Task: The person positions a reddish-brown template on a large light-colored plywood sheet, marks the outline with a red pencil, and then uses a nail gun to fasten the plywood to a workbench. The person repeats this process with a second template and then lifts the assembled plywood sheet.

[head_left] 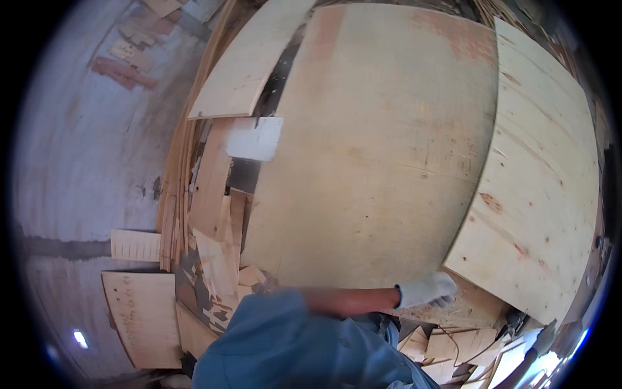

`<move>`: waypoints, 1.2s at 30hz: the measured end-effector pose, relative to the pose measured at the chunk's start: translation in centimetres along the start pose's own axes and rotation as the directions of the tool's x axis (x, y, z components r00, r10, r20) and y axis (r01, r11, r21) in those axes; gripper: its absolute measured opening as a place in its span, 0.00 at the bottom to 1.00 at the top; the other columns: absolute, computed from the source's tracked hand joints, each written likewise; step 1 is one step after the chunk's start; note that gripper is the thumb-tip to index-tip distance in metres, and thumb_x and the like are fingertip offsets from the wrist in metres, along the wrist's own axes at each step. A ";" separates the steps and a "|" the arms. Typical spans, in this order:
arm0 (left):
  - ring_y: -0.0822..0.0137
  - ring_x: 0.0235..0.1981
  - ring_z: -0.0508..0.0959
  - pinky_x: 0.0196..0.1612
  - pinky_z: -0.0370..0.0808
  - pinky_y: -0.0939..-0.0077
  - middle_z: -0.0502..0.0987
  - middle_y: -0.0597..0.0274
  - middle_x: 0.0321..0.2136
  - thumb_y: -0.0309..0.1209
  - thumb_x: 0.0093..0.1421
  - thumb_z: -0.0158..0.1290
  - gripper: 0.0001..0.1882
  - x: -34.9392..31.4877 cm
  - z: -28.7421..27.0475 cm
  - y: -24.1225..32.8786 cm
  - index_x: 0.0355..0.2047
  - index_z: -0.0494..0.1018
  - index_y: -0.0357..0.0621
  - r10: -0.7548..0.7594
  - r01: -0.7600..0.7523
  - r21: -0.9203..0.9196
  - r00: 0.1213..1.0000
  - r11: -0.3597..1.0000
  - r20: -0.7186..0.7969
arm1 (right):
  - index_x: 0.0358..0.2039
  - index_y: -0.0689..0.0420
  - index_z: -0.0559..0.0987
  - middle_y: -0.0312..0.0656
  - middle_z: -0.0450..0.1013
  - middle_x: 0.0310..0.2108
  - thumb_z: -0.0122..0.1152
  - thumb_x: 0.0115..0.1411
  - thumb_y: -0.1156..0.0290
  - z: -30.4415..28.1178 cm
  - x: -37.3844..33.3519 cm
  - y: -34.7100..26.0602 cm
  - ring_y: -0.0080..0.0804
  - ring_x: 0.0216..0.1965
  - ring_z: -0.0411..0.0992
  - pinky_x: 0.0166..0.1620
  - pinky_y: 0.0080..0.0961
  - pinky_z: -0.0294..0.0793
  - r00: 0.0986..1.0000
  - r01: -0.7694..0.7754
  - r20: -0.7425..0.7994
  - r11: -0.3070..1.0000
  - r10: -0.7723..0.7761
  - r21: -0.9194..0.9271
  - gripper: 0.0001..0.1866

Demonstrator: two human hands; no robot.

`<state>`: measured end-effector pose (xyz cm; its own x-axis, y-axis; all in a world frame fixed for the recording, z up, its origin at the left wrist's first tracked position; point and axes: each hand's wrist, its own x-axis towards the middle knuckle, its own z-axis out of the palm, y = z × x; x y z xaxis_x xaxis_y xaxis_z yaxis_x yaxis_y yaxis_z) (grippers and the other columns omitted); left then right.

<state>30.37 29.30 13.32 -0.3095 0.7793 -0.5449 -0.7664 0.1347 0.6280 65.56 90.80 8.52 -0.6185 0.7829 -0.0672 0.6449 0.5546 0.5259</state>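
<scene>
A pale plywood sheet [531, 175] with knots and reddish streaks lies at a slant on the right, over the edge of a larger, dusty plywood panel [369, 149]. At the sheet's near right corner, my right hand [545, 338] in a light glove grips the edge; its fingers are small and partly hidden there. My left hand [427, 290], in a white glove, reaches across to the right, just below the sheet's near left corner. Its fingers are loosely bent, with small gaps between them, and nothing shows in them.
Another plywood sheet [249, 61] lies at the far left, beside long thin wood strips [173, 188]. Broken veneer scraps [217, 259] litter the left side, with more offcuts [457, 343] near my body. Two smaller boards, one a square panel [144, 318], rest on the grey floor [84, 162].
</scene>
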 end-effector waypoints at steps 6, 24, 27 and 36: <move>0.65 0.41 0.80 0.46 0.78 0.67 0.80 0.57 0.43 0.46 0.70 0.48 0.20 -6.1 -18.9 -4.6 0.47 0.74 0.41 0.226 -0.232 0.046 0.855 0.972 -0.467 | 0.63 0.58 0.70 0.53 0.70 0.60 0.44 0.73 0.57 -15.3 -7.9 -22.3 0.46 0.59 0.71 0.59 0.34 0.70 0.958 -0.285 0.218 0.514 0.188 0.809 0.25; 0.49 0.50 0.79 0.54 0.79 0.53 0.77 0.45 0.50 0.39 0.71 0.48 0.19 -41.1 -68.1 9.9 0.54 0.67 0.38 0.385 -0.844 -0.045 0.291 0.534 -0.876 | 0.45 0.64 0.81 0.46 0.79 0.44 0.59 0.65 0.71 -36.4 -38.4 -69.5 0.35 0.48 0.75 0.53 0.31 0.73 0.909 0.340 -0.272 0.187 -0.314 0.922 0.12; 0.49 0.50 0.79 0.54 0.79 0.52 0.77 0.44 0.49 0.38 0.70 0.48 0.19 -43.3 -74.6 12.6 0.54 0.66 0.38 0.353 -0.814 -0.041 0.295 0.579 -0.888 | 0.43 0.60 0.80 0.47 0.76 0.48 0.62 0.58 0.71 -37.6 -44.2 -77.3 0.43 0.53 0.71 0.56 0.36 0.71 0.861 0.504 -0.419 0.373 -0.288 0.779 0.13; 0.40 0.61 0.68 0.61 0.71 0.48 0.61 0.38 0.64 0.47 0.71 0.46 0.31 -43.1 -85.7 19.0 0.66 0.56 0.41 0.336 -0.826 -0.183 0.405 0.534 -0.850 | 0.37 0.59 0.79 0.50 0.73 0.49 0.61 0.56 0.73 -40.9 -47.3 -83.1 0.51 0.52 0.68 0.57 0.45 0.66 0.877 0.439 -0.470 0.574 -0.104 0.691 0.09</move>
<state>-19.08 -54.14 1.09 -0.8613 -0.1595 -0.4824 -0.2564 -0.6832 0.6837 22.87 -3.89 2.65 -0.8204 0.4961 0.2843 0.4095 0.8568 -0.3133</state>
